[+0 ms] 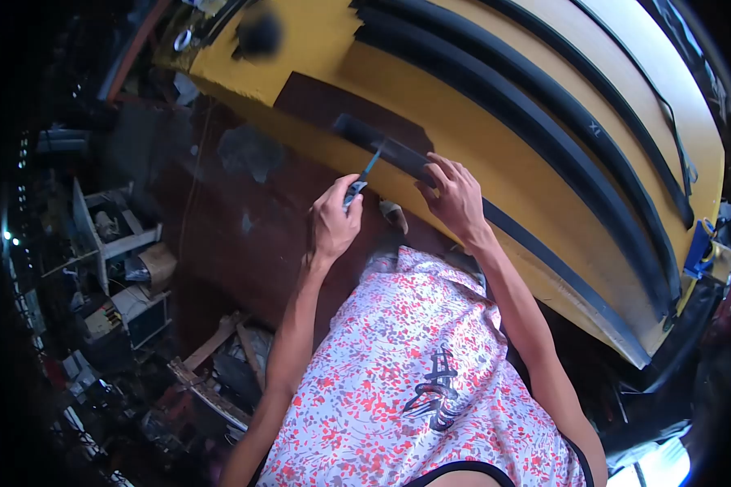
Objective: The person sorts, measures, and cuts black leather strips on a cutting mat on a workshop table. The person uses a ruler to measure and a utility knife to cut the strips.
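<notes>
My left hand [335, 215] is closed round the handle of a slim tool [371, 164] with a bluish blade or shaft. The tool's tip points up and meets, or hovers just over, a dark strip [398, 154] along the near edge of the yellow table [309, 142]. On the strip's right part rests my right hand [456, 195], its fingers spread and bent over the edge. Beneath the strip's left part lies a dark brown sheet [317, 99]. What kind of tool it is cannot be made out.
Several long black strips [495, 105] curve across the table's right side. A blue and yellow object [701, 250] is at its right end. Wooden frames [118, 243] and clutter stand on the left, with broken wood [211, 390] lower down.
</notes>
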Demonstrator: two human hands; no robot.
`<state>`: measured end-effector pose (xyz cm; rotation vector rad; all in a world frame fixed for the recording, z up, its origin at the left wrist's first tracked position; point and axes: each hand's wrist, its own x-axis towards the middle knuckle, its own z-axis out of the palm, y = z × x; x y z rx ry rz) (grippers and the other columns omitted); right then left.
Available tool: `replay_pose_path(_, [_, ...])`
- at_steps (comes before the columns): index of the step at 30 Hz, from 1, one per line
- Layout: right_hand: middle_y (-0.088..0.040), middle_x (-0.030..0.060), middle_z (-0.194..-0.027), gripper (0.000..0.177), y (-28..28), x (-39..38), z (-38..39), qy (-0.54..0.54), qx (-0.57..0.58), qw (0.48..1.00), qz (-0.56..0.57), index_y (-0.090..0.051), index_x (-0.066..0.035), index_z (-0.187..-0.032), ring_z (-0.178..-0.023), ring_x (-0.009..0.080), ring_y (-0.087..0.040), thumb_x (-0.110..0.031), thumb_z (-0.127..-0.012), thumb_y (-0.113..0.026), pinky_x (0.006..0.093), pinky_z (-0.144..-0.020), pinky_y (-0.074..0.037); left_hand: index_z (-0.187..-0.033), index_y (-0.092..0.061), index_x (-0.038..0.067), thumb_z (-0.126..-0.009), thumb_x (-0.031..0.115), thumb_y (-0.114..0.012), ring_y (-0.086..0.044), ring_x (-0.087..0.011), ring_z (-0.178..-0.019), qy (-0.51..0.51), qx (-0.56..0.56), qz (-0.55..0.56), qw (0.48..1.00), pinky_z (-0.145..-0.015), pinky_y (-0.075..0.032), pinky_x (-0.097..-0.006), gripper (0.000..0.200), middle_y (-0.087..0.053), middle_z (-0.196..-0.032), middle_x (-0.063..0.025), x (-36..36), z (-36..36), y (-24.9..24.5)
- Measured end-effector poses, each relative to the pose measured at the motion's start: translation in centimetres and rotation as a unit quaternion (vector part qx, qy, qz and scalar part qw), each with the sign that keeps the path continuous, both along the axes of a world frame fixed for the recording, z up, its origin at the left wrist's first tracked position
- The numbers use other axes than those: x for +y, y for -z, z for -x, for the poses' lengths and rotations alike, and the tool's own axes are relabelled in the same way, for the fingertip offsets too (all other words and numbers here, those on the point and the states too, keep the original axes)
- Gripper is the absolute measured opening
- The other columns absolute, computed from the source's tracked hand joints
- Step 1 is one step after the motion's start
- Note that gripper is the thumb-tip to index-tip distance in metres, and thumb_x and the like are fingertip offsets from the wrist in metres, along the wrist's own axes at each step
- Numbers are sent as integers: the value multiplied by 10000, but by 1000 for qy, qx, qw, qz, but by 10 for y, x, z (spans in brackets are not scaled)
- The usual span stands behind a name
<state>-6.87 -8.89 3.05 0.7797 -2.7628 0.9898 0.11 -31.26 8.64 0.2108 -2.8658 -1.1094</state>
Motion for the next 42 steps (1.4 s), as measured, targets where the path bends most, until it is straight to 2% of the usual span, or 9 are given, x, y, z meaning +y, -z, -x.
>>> replay_pose_path(2, [-650,115,-1235,283,8,-4,-1,7,-7,1000,-27,-636,-68,-1037,-1066,303,-637,-212,-817,-741,398,-897,-521,-1168,-619,23,-871,54,-643,-683,-375,-923,21,-5,-9,1000,-778,-546,-409,300,-691,-1006,-193,7,-1,0])
replay_pose_path(5, [-654,116,-1243,267,16,-12,0,43,-12,997,-55,-628,-64,-1018,-1059,307,-645,-203,-818,-738,396,-885,-529,-1171,-617,36,-870,69,-638,-679,-375,-911,51,-39,-32,997,-766,-547,-417,303,-687,-1009,-189,1,2,7])
replay_pose_path(8, [-699,93,-1170,193,19,-18,1,65,-11,996,-56,-636,-65,-970,-1014,289,-678,-163,-830,-724,377,-830,-557,-1183,-614,55,-876,89,-629,-677,-377,-904,76,-64,-40,994,-754,-546,-432,310,-686,-993,-182,-12,6,11])
replay_pose_path(12, [-710,85,-1141,177,13,-19,3,72,-31,995,-59,-652,-72,-960,-1007,275,-683,-165,-830,-729,364,-824,-561,-1194,-612,71,-882,102,-614,-680,-375,-875,90,-65,-41,993,-731,-547,-449,313,-689,-980,-173,-13,9,17])
replay_pose_path(18, [-714,81,-1120,227,9,-21,2,90,-28,994,-57,-706,-89,-1030,-994,264,-685,-154,-816,-746,353,-830,-562,-1303,-610,133,-879,116,-609,-686,-362,-755,114,-95,-14,989,-669,-550,-453,424,-694,-843,-164,-4,17,12])
replay_pose_path(20, [-707,72,-1125,249,10,-21,2,78,-15,996,-49,-714,-85,-1044,-993,272,-679,-148,-806,-753,359,-824,-562,-1317,-621,155,-880,119,-603,-682,-361,-720,120,-94,-3,988,-653,-547,-450,439,-685,-782,-167,0,18,15])
replay_pose_path(24, [-700,63,-1128,243,7,-25,3,64,20,997,-41,-709,-60,-1019,-980,273,-670,-141,-796,-758,363,-814,-558,-1290,-643,153,-883,116,-591,-677,-360,-699,124,-124,18,984,-650,-544,-459,412,-677,-763,-170,3,21,13])
replay_pose_path(29, [-710,73,-1081,182,14,-28,10,44,44,998,-15,-706,-33,-926,-937,266,-670,-99,-772,-776,355,-777,-557,-1306,-634,150,-884,115,-587,-667,-361,-695,127,-141,33,981,-662,-533,-474,426,-662,-746,-171,3,23,8])
replay_pose_path(42, [-685,81,-1032,227,24,-24,13,23,20,997,70,-670,-49,-967,-907,266,-656,-76,-764,-766,359,-780,-546,-1334,-612,155,-879,101,-606,-651,-347,-683,124,-187,55,973,-645,-519,-461,458,-641,-730,-155,6,24,-6])
